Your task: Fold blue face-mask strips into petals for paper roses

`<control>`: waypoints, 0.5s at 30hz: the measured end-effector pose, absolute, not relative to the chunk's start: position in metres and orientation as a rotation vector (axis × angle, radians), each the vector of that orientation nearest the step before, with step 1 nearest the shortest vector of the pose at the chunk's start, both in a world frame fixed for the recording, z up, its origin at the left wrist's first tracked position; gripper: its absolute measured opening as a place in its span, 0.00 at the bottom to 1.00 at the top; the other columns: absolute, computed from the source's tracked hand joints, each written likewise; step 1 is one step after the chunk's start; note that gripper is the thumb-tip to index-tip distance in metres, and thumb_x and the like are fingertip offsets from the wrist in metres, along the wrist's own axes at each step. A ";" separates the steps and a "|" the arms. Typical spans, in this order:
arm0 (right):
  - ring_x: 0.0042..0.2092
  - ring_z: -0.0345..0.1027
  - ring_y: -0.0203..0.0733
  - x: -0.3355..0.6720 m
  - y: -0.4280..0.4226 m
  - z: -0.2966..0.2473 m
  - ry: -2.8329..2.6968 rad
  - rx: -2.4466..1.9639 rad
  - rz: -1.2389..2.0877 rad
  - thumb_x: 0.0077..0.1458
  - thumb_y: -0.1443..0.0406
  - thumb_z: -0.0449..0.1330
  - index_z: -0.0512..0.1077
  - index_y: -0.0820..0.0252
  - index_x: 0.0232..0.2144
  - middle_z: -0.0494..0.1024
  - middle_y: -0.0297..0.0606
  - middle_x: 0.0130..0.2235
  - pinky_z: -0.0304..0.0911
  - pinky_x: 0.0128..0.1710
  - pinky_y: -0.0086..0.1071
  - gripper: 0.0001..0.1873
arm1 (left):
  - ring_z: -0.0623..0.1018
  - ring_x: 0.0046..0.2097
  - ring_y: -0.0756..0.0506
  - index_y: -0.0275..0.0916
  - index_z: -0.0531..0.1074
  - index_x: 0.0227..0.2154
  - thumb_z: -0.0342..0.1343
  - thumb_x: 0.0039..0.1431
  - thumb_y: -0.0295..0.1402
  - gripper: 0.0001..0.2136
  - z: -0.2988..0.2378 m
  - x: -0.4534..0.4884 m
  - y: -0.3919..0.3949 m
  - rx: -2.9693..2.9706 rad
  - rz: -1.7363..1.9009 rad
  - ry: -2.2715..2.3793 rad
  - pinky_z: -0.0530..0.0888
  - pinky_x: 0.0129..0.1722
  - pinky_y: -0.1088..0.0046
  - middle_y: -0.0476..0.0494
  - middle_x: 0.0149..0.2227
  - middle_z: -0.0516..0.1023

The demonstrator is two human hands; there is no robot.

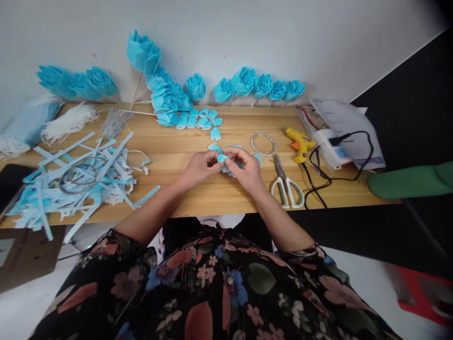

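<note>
Between the fingertips of my left hand [203,166] and my right hand [244,165] is a small light-blue petal piece [222,158], pinched from both sides above the table. More blue pieces lie under and behind my right hand, partly hidden by it. Just beyond the hands a loose blue petal [215,134] rests on the wood. Behind it sits a group of curled blue petals [202,119]. Right of my right hand are a roll of tape [263,144] and scissors with white handles [286,186], their blades pointing away from me.
Blue flowers on sticks [244,81] line the wall. A yellow glue gun [300,143] lies at right, its cord running near a white power strip [331,148]. Cut strips [78,179] heap at left, beside white cords [69,123] and a dark phone [14,184]. A green object [406,182] juts in at right.
</note>
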State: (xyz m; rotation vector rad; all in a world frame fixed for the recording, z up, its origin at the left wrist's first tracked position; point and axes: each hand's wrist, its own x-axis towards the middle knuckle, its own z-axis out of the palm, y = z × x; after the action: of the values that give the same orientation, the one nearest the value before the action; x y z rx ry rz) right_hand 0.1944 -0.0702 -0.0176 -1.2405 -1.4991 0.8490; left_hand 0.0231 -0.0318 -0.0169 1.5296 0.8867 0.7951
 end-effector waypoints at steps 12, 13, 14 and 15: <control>0.44 0.75 0.40 0.197 -0.070 -0.019 -1.420 -1.149 0.920 0.62 0.54 0.56 0.76 0.54 0.46 0.81 0.37 0.41 0.71 0.47 0.36 0.17 | 0.67 0.25 0.53 0.37 0.70 0.26 0.63 0.51 0.41 0.12 -0.007 0.018 -0.029 1.520 0.797 0.915 0.64 0.27 0.77 0.52 0.23 0.71; 0.45 0.75 0.40 0.200 -0.071 -0.016 -1.395 -1.149 0.890 0.63 0.54 0.55 0.76 0.54 0.47 0.81 0.37 0.42 0.71 0.48 0.37 0.17 | 0.67 0.25 0.53 0.37 0.70 0.26 0.63 0.50 0.41 0.12 -0.008 0.017 -0.028 1.515 0.801 0.934 0.64 0.27 0.77 0.52 0.23 0.71; 0.45 0.76 0.40 0.204 -0.073 -0.011 -1.370 -1.163 0.845 0.64 0.53 0.54 0.75 0.54 0.47 0.81 0.37 0.42 0.71 0.48 0.37 0.17 | 0.67 0.24 0.53 0.38 0.70 0.26 0.64 0.50 0.41 0.12 -0.008 0.017 -0.028 1.506 0.809 0.953 0.64 0.26 0.77 0.52 0.22 0.71; 0.45 0.76 0.40 0.211 -0.075 -0.007 -1.349 -1.195 0.785 0.64 0.53 0.54 0.75 0.54 0.48 0.81 0.38 0.42 0.71 0.49 0.37 0.17 | 0.67 0.24 0.53 0.38 0.70 0.25 0.64 0.49 0.41 0.12 -0.008 0.016 -0.027 1.494 0.821 0.970 0.64 0.26 0.77 0.52 0.22 0.71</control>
State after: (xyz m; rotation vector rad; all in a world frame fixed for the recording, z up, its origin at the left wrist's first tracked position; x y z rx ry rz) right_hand 0.2112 -0.0746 -0.0066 -1.1947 -1.3488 0.7848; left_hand 0.0161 -0.0271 -0.0079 1.4943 0.9698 0.8215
